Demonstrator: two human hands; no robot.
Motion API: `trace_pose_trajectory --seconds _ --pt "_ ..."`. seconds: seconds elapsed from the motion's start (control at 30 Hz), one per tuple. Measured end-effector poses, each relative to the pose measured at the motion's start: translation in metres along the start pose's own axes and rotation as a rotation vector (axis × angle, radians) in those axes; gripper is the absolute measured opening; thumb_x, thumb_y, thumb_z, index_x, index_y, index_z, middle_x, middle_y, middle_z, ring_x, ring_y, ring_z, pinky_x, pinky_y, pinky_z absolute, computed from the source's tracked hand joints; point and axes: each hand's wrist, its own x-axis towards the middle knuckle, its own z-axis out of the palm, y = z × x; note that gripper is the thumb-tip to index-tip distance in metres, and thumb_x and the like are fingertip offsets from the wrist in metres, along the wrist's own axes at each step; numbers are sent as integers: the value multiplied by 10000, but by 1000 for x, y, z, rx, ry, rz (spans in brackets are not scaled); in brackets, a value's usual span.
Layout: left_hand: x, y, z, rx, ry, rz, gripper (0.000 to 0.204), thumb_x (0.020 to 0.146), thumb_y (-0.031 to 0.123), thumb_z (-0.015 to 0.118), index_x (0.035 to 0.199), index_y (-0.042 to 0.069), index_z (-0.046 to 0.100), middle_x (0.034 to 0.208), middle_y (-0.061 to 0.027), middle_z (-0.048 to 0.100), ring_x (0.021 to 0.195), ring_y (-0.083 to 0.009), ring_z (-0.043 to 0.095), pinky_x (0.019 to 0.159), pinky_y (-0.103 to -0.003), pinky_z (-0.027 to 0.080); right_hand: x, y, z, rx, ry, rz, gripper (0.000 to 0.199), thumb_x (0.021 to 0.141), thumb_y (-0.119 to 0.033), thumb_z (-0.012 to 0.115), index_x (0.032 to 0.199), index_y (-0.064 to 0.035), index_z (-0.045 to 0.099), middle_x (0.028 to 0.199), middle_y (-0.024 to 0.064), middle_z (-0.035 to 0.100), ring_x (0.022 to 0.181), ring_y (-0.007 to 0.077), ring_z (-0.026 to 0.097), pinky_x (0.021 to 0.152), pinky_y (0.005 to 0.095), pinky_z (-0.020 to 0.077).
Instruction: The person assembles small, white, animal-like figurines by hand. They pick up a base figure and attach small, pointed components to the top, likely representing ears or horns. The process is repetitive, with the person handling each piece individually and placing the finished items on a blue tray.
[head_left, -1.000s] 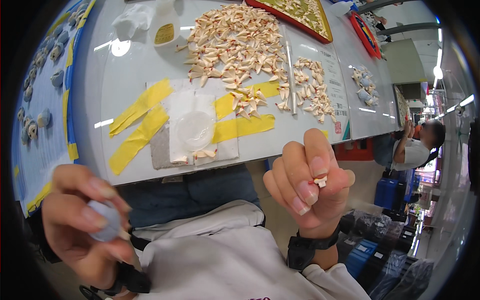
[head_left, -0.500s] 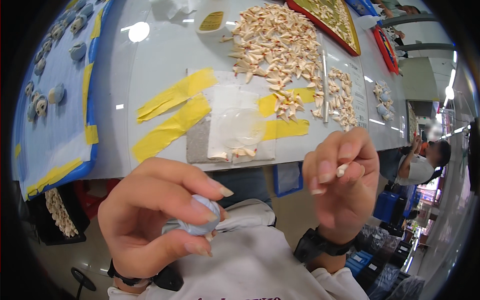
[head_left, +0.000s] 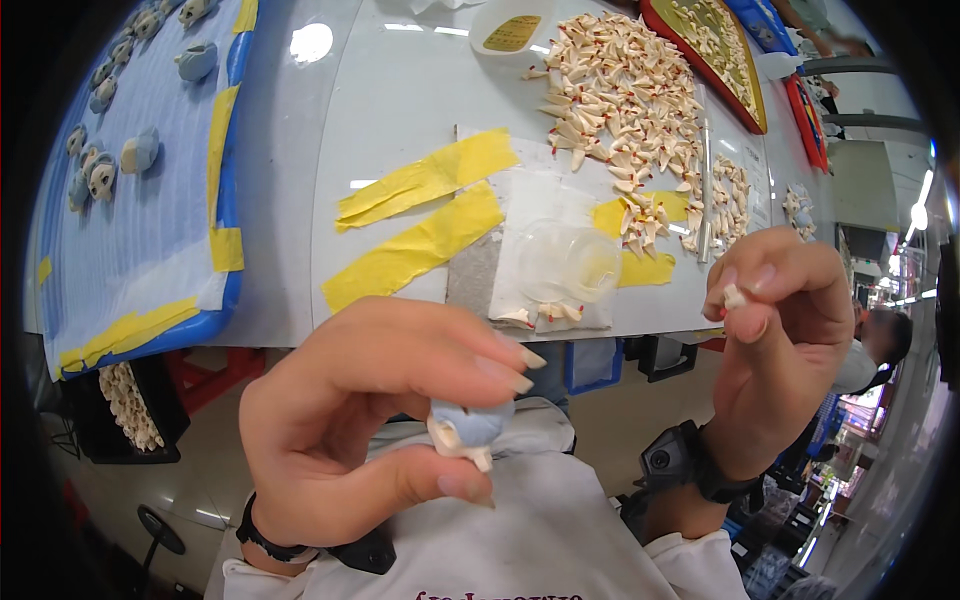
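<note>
My left hand (head_left: 335, 400) is closed in a pinch on a small rounded figurine piece (head_left: 474, 424), pale blue on top and cream underneath. The thumb is below it and the fingertips above. Away to the right, my right hand (head_left: 795, 315) pinches a tiny cream-coloured part (head_left: 734, 296) with a touch of red between thumb and fingers. The two hands are well apart. Beyond them, a shallow clear plastic dish (head_left: 545, 262) stands on a white sheet, with a few cream pieces (head_left: 560, 312) at the sheet's near edge.
A large heap of pointed cream pieces with red tips (head_left: 620, 95) covers the table's far middle, beside a metal rod (head_left: 706, 190). Yellow tape strips (head_left: 415, 245) cross the tabletop. A blue cloth-lined tray (head_left: 228, 190) at left holds several blue-and-cream pieces (head_left: 140, 152). Another person (head_left: 880, 345) sits far right.
My left hand has turned the figurine piece, so its cream underside now shows. My right hand has moved outward to the right with the tiny part, and the view has shifted.
</note>
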Motion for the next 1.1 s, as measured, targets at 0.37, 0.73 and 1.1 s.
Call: trace_pose_trajectory --seconds 0.37,0.73,1.1 --pt "7 2 -21 32 -187 39 309 659 74 734 855 25 500 922 -189 503 642 -188 577 527 -240 484 14 -5 15 -212 -26 -11 132 732 6 616 807 13 508 764 100 535 688 142 496 650 234 391" --pt "9 6 -31 162 -438 139 234 711 41 685 866 34 509 967 -250 506 782 -243 597 589 -283 510 27 -12 20 -648 -313 -130 132 624 1 605 711 -8 506 695 33 498 629 110 393 574 224 282" --pt "1 7 0 -109 -59 26 325 704 108 713 926 31 489 949 -220 514 713 -227 605 558 -251 506 5 -29 22 -352 -108 -115 138 692 -53 627 729 -40 495 714 45 465 656 108 403 571 208 291"
